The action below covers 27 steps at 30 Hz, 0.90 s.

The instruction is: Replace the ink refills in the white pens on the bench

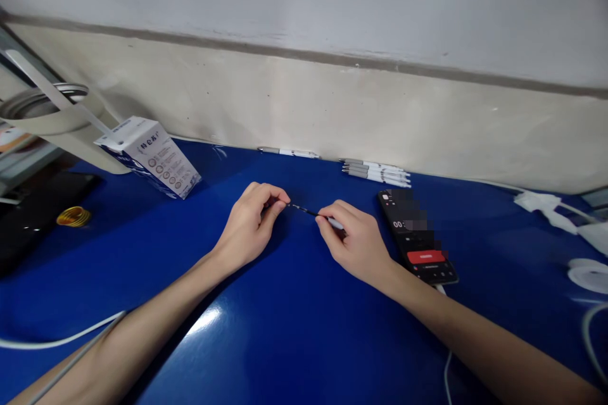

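Above the blue desk, my right hand (354, 237) is closed in a pinch around a thin dark pen refill (310, 211), which points left with its fine tip outward. A short grey-white pen part (335, 223) shows between the same fingers. My left hand (251, 221) faces it, thumb and forefinger pressed together just off the refill's tip. Whatever those fingertips hold is too small to name. Beyond the hands, several white pens with grey grips (375, 172) lie side by side, and a single pen (289, 152) rests against the wall.
To the right of my right hand lies a phone (418, 237) with a cable. A white-and-blue carton (159, 158) leans at the left, beside a pale bin (90, 133) and a yellow coil (73, 216). White cables (61, 345) cross the left front.
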{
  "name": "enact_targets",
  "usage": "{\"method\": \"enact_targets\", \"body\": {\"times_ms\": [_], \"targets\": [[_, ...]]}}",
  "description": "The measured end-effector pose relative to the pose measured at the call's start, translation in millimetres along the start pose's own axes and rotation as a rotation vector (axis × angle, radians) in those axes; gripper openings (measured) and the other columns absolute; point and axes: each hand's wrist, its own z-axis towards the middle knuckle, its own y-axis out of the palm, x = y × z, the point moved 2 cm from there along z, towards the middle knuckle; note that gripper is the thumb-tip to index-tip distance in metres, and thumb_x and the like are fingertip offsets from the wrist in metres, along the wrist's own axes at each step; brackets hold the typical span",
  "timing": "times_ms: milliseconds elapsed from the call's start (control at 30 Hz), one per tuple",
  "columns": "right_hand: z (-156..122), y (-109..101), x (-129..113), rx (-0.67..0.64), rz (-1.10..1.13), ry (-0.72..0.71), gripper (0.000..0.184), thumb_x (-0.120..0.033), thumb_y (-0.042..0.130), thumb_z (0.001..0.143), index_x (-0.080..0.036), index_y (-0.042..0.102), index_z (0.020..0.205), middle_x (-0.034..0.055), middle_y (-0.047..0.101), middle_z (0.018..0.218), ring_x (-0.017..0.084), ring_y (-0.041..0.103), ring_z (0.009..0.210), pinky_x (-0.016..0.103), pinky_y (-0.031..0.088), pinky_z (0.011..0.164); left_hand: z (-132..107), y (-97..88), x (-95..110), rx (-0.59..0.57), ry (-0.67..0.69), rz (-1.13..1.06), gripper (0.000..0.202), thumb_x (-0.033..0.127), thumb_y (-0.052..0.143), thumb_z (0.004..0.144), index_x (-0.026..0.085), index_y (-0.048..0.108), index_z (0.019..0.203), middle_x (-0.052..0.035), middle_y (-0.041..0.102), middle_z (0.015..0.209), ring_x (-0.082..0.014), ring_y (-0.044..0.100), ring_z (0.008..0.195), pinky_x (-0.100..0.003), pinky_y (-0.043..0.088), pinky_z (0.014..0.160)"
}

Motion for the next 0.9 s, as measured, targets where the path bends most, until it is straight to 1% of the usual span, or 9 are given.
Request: {"method": "enact_targets", "body": {"times_ms": [300,467,567,700,833,900], "targets": [[-0.4,-0.1,1.4,-0.023,-0.023,0.001,0.015,-0.021,0.047,0.093,-0.018,0.060,0.086,0.0017,0.057,0.076,0.012,0.050,0.065,0.027,0.037,0.060,-1.0,-0.5,1.7,-0.003,-0.012,-0.052,0.009,0.020,0.051,0.092,0.022,0.059,0.095,-0.0018,0.058,0.090,-0.0145,0.054,0.081,-0.027,0.043,0.066],[-0.4,0.0,0.8,-0.045,-0.032,0.004,0.014,-0.021,0.047,0.093,-0.018,0.061,0.090,0.0018,0.059,0.078,0.012,0.052,0.066,0.027,0.037,0.060,-1.1,-0.5,3.8,-0.007,0.030,-0.054,0.006,0.020,0.054,0.091,0.022,0.058,0.095,-0.0008,0.058,0.089,-0.0140,0.054,0.082,-0.028,0.044,0.072],[-0.8,0.6,0.6,-0.067,-0.044,0.000,0.015,-0.021,0.047,0.093,-0.019,0.061,0.091,0.0021,0.060,0.078,0.012,0.052,0.065,0.026,0.037,0.059,-1.2,-1.1,6.9,-0.028,0.083,-0.041,0.005,0.019,0.055,0.090,0.021,0.059,0.093,-0.0005,0.060,0.089,-0.0144,0.054,0.086,-0.028,0.044,0.074],[-1.0,1.4,0.5,-0.099,-0.064,-0.022,0.014,-0.021,0.047,0.093,-0.019,0.061,0.092,0.0019,0.060,0.079,0.012,0.052,0.064,0.026,0.037,0.059,-2.1,-1.9,10.5,-0.060,0.149,-0.034,0.005,0.020,0.056,0.090,0.022,0.060,0.092,-0.0006,0.062,0.088,-0.0159,0.054,0.088,-0.030,0.045,0.079],[-0.6,2.0,0.6,-0.102,-0.059,-0.022,0.013,-0.021,0.047,0.092,-0.019,0.061,0.092,0.0018,0.061,0.079,0.012,0.053,0.064,0.026,0.038,0.059,-2.5,-1.4,11.0,-0.067,0.156,-0.022,0.007,0.021,0.056,0.088,0.022,0.059,0.095,-0.0015,0.063,0.091,-0.0172,0.054,0.090,-0.031,0.046,0.079],[-0.4,2.1,0.5,-0.092,-0.053,-0.018,0.013,-0.021,0.047,0.093,-0.020,0.060,0.092,0.0018,0.061,0.079,0.012,0.054,0.065,0.027,0.039,0.059,-2.5,-0.4,11.0,-0.057,0.151,0.031,0.014,0.020,0.058,0.084,0.021,0.056,0.098,-0.0024,0.062,0.094,-0.0186,0.053,0.092,-0.033,0.046,0.081]]}}
